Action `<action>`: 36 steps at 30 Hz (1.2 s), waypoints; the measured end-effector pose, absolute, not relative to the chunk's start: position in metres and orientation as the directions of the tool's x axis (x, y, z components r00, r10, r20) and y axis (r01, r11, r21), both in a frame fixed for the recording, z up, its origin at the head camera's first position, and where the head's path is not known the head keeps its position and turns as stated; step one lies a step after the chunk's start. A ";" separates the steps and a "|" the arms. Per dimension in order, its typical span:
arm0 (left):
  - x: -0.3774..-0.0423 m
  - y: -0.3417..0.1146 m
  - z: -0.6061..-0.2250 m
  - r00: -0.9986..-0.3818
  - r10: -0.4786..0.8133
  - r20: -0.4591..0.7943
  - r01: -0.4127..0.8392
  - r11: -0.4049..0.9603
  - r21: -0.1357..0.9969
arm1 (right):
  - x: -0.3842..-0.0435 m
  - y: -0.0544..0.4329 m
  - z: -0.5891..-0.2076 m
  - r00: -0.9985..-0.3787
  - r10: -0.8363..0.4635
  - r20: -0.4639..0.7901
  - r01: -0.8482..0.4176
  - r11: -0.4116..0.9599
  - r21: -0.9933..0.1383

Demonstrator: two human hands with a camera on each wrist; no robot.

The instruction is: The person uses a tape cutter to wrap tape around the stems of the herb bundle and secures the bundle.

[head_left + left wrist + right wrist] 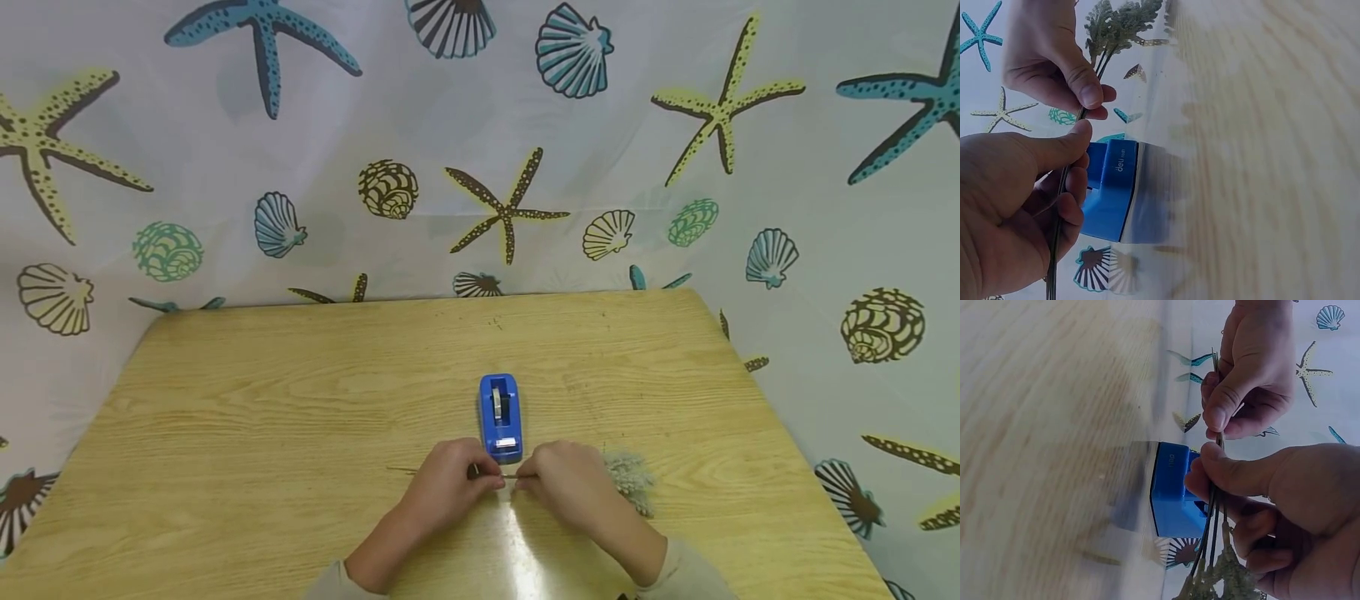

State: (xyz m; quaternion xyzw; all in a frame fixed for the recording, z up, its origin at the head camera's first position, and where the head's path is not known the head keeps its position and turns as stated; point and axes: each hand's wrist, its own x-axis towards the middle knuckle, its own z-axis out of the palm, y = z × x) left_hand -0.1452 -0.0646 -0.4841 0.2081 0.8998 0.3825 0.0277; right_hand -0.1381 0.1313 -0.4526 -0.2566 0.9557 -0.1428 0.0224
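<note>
Both hands pinch the same thin bundle of stems, a small bunch of dried flowers (628, 482) with pale grey-green heads. My left hand (452, 477) grips the stems toward their bare end, which sticks out to the left in the head view. Close beside it, my right hand (572, 483) holds the stems (1212, 519) nearer the flower heads, which spread out past that hand. Thumb and fingertips of the two hands almost meet on the stems (1063, 187). Just beyond the hands stands a blue tape dispenser (500, 421) with a roll of tape in it.
The wooden table (262, 417) spreads out to both sides of the hands. A white cloth (330, 225) printed with starfish and shells hangs behind the table and along its sides. Light reflects off the tabletop near the front.
</note>
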 end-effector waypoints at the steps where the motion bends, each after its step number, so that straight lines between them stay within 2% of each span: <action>1: -0.145 -0.064 -0.484 -0.914 0.393 0.105 0.347 0.618 0.705 | -0.138 0.131 -0.452 -0.870 -0.492 0.037 -0.482 0.830 -0.280; 11: -0.147 -0.065 -0.484 -0.908 0.414 0.062 0.325 0.603 0.729 | -0.140 0.130 -0.456 -0.891 -0.443 0.100 -0.452 0.840 -0.301; 21: -0.146 -0.064 -0.480 -0.914 0.404 0.032 0.309 0.644 0.700 | -0.143 0.127 -0.464 -0.890 -0.424 0.166 -0.455 0.839 -0.298; 24: -0.147 -0.064 -0.480 -0.919 0.391 0.052 0.313 0.642 0.700 | -0.142 0.127 -0.464 -0.885 -0.434 0.168 -0.465 0.842 -0.274; 30: -0.146 -0.066 -0.484 -0.924 0.370 0.094 0.328 0.643 0.692 | -0.138 0.122 -0.465 -0.851 -0.503 0.153 -0.524 0.838 -0.156; 36: -0.147 -0.064 -0.484 -0.924 0.363 0.117 0.338 0.639 0.691 | -0.139 0.122 -0.464 -0.875 -0.455 0.162 -0.480 0.858 -0.183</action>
